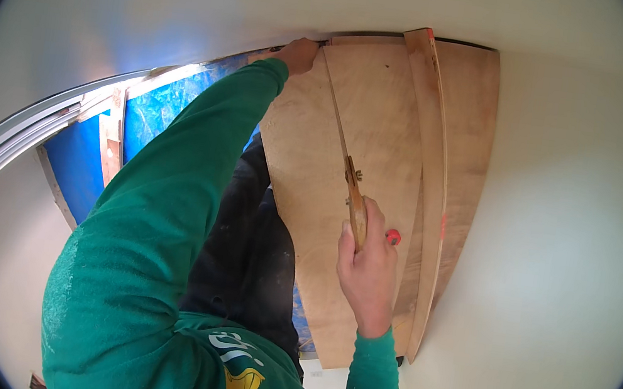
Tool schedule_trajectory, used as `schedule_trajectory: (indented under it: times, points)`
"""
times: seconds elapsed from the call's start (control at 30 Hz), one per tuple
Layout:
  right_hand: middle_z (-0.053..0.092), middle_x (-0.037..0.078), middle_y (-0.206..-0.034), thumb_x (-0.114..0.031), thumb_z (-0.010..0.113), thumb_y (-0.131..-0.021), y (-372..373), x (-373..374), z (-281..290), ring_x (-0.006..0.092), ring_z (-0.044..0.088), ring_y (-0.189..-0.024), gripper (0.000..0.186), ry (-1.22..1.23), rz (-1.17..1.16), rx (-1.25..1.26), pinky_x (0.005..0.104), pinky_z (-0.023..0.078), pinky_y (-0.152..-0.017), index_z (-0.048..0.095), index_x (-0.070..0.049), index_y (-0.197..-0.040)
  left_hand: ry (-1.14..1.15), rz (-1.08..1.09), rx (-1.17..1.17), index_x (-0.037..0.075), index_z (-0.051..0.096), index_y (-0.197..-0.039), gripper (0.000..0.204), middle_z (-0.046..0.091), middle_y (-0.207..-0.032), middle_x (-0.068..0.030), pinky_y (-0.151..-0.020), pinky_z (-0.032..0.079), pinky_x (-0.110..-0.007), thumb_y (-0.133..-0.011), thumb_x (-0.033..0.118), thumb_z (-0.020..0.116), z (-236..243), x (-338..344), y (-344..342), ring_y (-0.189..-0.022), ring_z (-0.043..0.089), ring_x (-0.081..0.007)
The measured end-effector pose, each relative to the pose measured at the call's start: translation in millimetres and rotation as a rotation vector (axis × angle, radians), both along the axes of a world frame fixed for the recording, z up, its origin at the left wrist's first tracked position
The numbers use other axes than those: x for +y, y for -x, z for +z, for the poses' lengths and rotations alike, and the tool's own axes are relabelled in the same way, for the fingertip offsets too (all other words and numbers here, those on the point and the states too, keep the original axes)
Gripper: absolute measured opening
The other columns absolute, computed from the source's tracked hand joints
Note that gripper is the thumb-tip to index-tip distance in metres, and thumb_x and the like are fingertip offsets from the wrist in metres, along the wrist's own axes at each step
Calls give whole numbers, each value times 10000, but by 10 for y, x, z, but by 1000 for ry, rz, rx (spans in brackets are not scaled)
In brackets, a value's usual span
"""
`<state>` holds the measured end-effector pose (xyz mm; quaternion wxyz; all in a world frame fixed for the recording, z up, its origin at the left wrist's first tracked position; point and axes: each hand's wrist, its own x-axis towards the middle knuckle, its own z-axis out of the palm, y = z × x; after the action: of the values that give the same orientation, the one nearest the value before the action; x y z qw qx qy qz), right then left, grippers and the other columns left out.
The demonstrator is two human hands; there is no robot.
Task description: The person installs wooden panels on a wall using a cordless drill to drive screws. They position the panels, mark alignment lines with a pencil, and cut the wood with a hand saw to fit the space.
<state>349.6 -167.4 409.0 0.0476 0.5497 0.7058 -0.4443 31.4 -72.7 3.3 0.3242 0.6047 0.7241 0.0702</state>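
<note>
My right hand (369, 268) is wrapped round the wooden handle of a handsaw (341, 132). The thin blade runs from the handle up and left, edge-on over a light plywood sheet (374, 97). Near the blade's far end, at the sheet's far left corner, my left hand (298, 56) is closed, its arm stretched out. A small dark thing shows by its fingertips; what it grips is hidden. Just right of my right hand is a small round red thing (393, 237), partly hidden, whose kind I cannot make out.
A long narrow board (430, 147) lies along the sheet's right side, over another darker plywood piece (468, 136). Pale walls (557, 225) rise at right and far side. Blue sheeting (162, 110), wooden battens (113, 135) and a sliding-door track (20, 131) are at left. My dark-trousered leg is beside the plywood.
</note>
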Motion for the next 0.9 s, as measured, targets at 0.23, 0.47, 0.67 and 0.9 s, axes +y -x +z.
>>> schedule_trajectory:
  times: [0.23, 0.47, 0.67, 0.9]
  points:
    - [730, 307, -941, -124, 692, -1057, -2, 5, -55, 504, 747, -847, 511, 47, -76, 71, 531, 565, -689, 510, -65, -1531, 64, -42, 27, -101, 675, -1176, 291, 739, -1115, -351, -970, 596, -563, -898, -73, 594, 25, 110, 39, -1114, 726, -505]
    - [728, 298, -924, -116, 677, -1065, 2, 29, -122, 493, 745, -819, 485, 25, -63, 60, 506, 565, -681, 517, -60, -1519, 15, -79, 31, -116, 685, -1124, 220, 749, -1114, -341, -977, 614, -536, -926, -48, 617, -26, 129, 122, -1106, 748, -478]
    - [726, 295, -912, -112, 668, -1065, -7, 45, -122, 490, 739, -792, 485, 59, -44, 22, 511, 560, -671, 514, -68, -1523, 18, -68, 12, -106, 680, -1147, 231, 744, -1135, -341, -981, 610, -540, -939, -41, 602, 65, 120, 99, -1115, 744, -479]
    - [700, 169, -913, -134, 634, -1095, 10, 98, -48, 208, 609, -650, 444, 73, -105, 20, 387, 497, -640, 546, 5, -1507, 31, -46, -18, -107, 664, -1236, 317, 731, -1193, -349, -1008, 592, -552, -936, -50, 580, 41, 88, 132, -1164, 723, -491]
